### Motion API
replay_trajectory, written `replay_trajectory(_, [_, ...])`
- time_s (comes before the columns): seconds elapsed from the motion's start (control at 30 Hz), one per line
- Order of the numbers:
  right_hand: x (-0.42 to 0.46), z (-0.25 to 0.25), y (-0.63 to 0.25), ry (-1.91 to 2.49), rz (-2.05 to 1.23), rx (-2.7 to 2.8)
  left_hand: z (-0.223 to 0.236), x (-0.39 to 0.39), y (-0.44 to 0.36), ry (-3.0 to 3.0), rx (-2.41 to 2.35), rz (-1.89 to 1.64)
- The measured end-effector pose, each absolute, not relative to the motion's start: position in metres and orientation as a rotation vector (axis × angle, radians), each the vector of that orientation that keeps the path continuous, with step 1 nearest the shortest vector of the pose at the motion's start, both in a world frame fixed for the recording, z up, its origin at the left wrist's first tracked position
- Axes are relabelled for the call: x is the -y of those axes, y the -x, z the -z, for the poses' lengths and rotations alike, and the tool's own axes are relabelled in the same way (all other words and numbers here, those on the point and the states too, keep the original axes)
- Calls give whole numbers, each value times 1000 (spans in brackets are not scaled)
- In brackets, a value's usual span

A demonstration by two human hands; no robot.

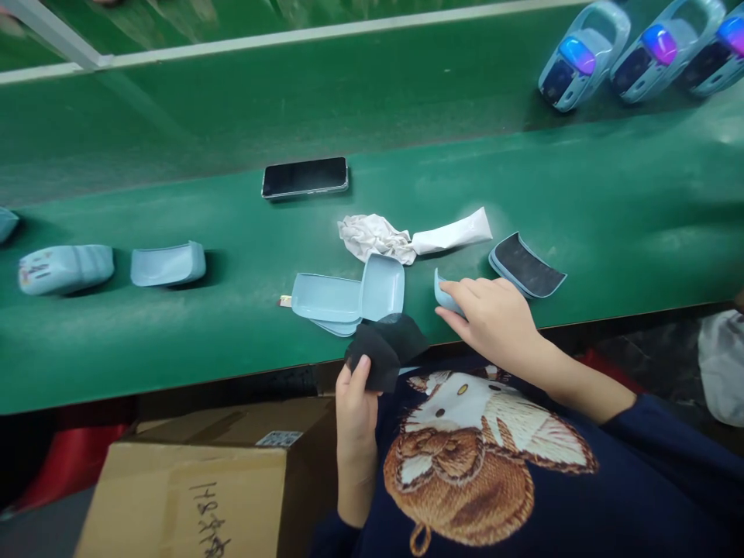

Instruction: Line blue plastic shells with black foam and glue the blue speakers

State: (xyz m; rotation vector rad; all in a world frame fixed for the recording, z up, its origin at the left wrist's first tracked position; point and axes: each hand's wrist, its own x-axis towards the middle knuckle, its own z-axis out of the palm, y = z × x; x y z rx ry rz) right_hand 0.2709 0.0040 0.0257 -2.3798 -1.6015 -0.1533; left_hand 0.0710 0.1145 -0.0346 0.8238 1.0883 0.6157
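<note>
Left side: The left hand point(356, 415) held a folded black foam pad point(387, 349) just off the near edge of the worktop, above a cardboard box point(191, 496).

Right side: The right hand point(491, 322) lay on the worktop with its fingers over a small pale-blue plastic piece point(446, 296).

Grip: The left fingers and thumb were closed on the pad. The right hand's fingers covered the small piece, but the view did not show whether it was clamped or only touched.

Held things: The pad was in the air in front of the person's chest, and the small piece sat on the near part of the green worktop point(523, 186).

Around the hands: An opened pale-blue plastic case point(325, 298) stood just left of the right hand. A curved blue shell with a dark lining point(526, 267) lay just beyond it. Farther in lay a crumpled white cloth point(372, 236), touching a white squeeze tube point(450, 232).

Farther off: A smartphone point(305, 177) lay face up beyond the cloth. Two pale-blue shells point(63, 270) rested at the left, and blue handled devices with glossy purple-blue lenses point(581, 54) stood in a row at the upper right.
</note>
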Motion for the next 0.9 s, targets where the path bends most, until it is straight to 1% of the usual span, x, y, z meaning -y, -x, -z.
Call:
replay_trajectory(0.07, [-2,-18,-268,2471,18,1604,28,-111,-78,-803,-1094,-636])
replay_trajectory(0.13, [-1,-12,-266,2435,-56,1570,22,-107,-86,-769,-1085,-650])
replay_trajectory(0.23, [1,-14,-260,2153,-154,1462,14,-101,-96,-749,-1055,-659])
replay_trajectory(0.37, [7,-18,-249,1819,-484,1388,12,-94,-103,-761,-1048,-661])
replay_trajectory(0.5, [9,-17,-241,1670,-479,1236,17,-89,-107,-800,-992,-657])
replay_trajectory(0.6, [12,-20,-251,1593,-586,990,20,-88,-108,-850,-976,-681])
replay_trajectory(0.73, [23,-27,-285,1656,-641,728,19,-91,-107,-839,-985,-650])
replay_trajectory(0.83, [29,-31,-310,1843,-748,836,17,-94,-107,-822,-986,-636])
replay_trajectory(0.9, [29,-34,-319,2048,-801,980,16,-96,-107,-820,-989,-637])
